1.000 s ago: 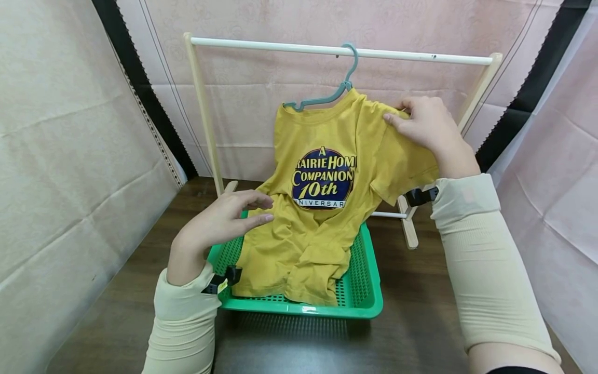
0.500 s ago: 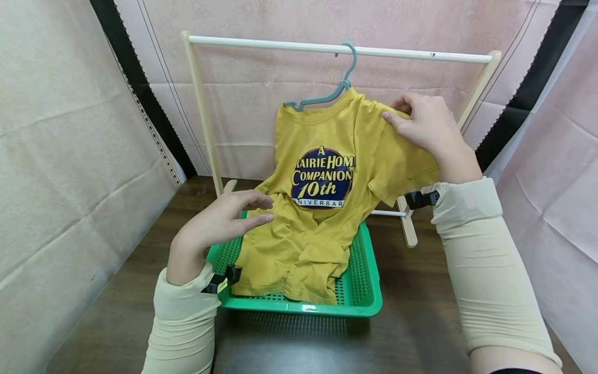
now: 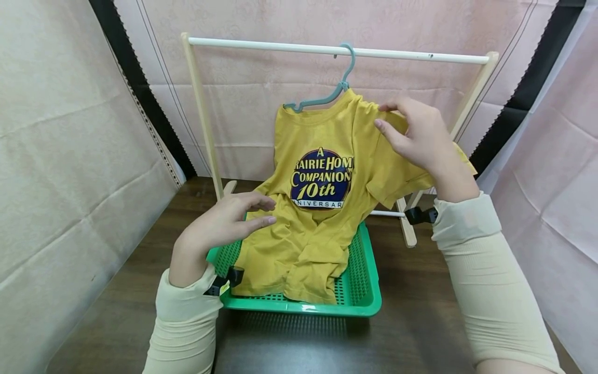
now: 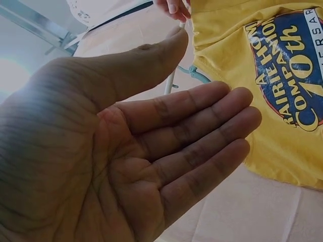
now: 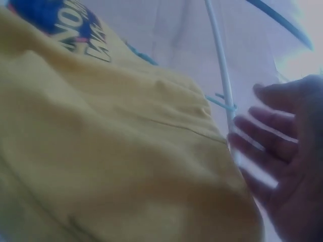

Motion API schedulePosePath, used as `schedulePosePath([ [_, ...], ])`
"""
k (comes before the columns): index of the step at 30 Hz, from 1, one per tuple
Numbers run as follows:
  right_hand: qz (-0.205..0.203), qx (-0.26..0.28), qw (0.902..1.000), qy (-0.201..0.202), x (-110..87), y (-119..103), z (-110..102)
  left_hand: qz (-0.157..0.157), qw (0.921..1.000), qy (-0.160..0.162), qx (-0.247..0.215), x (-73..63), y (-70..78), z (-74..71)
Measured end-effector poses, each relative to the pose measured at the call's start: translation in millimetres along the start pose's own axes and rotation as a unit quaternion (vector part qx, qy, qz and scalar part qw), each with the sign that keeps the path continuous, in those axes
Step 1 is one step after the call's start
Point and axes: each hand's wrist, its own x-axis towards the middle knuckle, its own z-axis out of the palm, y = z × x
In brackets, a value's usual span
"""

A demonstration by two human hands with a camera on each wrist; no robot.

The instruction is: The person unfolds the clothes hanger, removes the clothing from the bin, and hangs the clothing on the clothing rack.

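A yellow T-shirt (image 3: 322, 135) with a dark blue round print hangs on a blue-green hanger (image 3: 322, 99), whose hook goes over the white rail (image 3: 271, 47). Part of the hanger's left arm shows bare above the neckline; its right arm is hidden inside the shirt. My right hand (image 3: 420, 135) is at the shirt's right shoulder, thumb and fingers spread apart, with the sleeve behind it. My left hand (image 3: 229, 218) hovers in front of the shirt's lower left side, fingers extended and holding nothing. In the left wrist view its palm (image 4: 126, 181) faces the camera.
The shirt's hem lies in a green basket (image 3: 299, 308) on the dark wooden table (image 3: 411, 301). Behind it stands a rack with pale wooden posts (image 3: 202, 111). Light cloth walls surround the table on the left, back and right.
My right hand has let go of the shirt's shoulder, its thumb and fingers parting and moving slightly left. The sleeve now shows behind the wrist. My left hand has barely moved.
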Motion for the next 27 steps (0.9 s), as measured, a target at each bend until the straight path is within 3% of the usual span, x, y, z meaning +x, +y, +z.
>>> schedulePosePath([
  [4, -0.075, 0.049, 0.9959, 0.009, -10.9, -4.7, 10.8, 0.031, 0.9991, 0.022, 0.018, 1.7, 4.7, 0.6],
  [9, -0.128, 0.084, 0.9861, -0.064, -22.6, -9.4, 28.4, 0.064, 0.9957, 0.023, 0.064, 15.9, 14.9, -7.3],
  [14, -0.115, 0.116, 0.9699, -0.180, -35.6, -11.6, 47.5, 0.040, 0.9946, -0.021, 0.093, 36.9, 14.2, -19.8],
  [20, -0.066, 0.151, 0.9342, -0.316, -57.3, -8.1, 69.0, -0.005, 0.9889, -0.076, 0.128, 60.9, -12.1, -15.6],
  [23, -0.050, 0.145, 0.9192, -0.363, -67.2, -5.8, 76.9, -0.030, 0.9791, -0.111, 0.168, 70.8, -30.5, -4.3],
  [27, -0.053, 0.121, 0.9031, -0.409, -78.1, -3.8, 85.8, -0.087, 0.9514, -0.156, 0.251, 79.0, -47.7, 13.3],
])
